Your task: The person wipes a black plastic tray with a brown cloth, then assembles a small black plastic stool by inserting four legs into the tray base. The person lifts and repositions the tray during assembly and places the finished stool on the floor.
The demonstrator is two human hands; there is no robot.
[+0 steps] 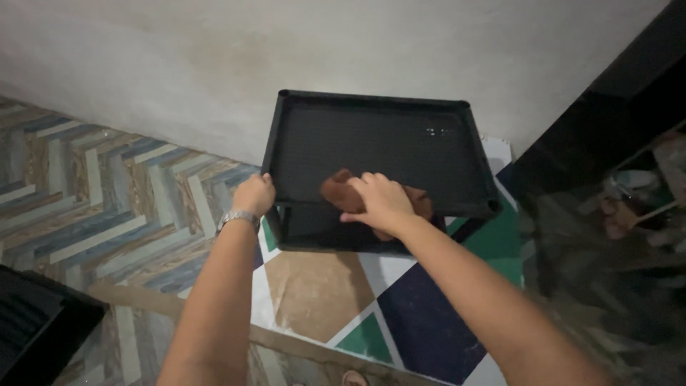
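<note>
A black plastic shelf rack (371,107) with a tray-like top stands against a pale wall. My left hand (254,194), with a metal watch at the wrist, grips the front left corner of the top tray. My right hand (382,201) presses a brown cloth (337,191) flat on the tray's front part. A lower black shelf (314,229) shows under the top one.
The floor has a herringbone pattern on the left (93,207) and coloured geometric shapes below me (400,314). A black object (36,322) sits at the bottom left. Dark cluttered shelving (629,200) stands at the right.
</note>
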